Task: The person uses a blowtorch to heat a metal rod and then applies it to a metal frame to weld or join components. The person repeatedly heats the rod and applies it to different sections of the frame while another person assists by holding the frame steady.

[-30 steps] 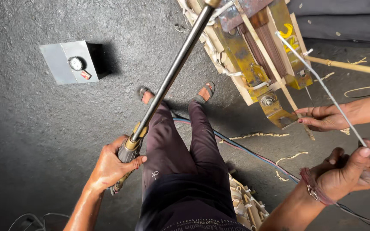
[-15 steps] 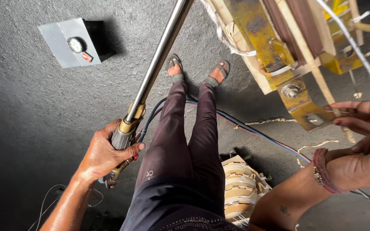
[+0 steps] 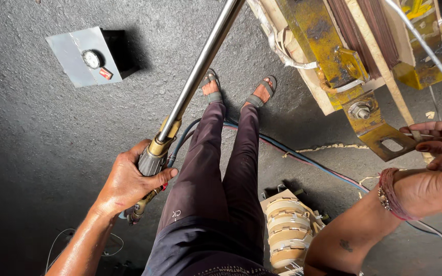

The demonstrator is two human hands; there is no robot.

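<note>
Closer now, left hand point(image 3: 129, 184) keeps its grip clamped on the torch point(image 3: 180, 117); right hand point(image 3: 436, 168) pinches a wire point(image 3: 425, 48).

grey control box point(image 3: 84, 56) | wound coil point(image 3: 288, 236) | hoses point(image 3: 303, 156) | sandals point(image 3: 210, 82)

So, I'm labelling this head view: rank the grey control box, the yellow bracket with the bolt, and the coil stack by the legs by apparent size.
1. Yellow bracket
2. Coil stack and grey control box: they look alike; the stack is nearer the camera and partly cut off.
</note>
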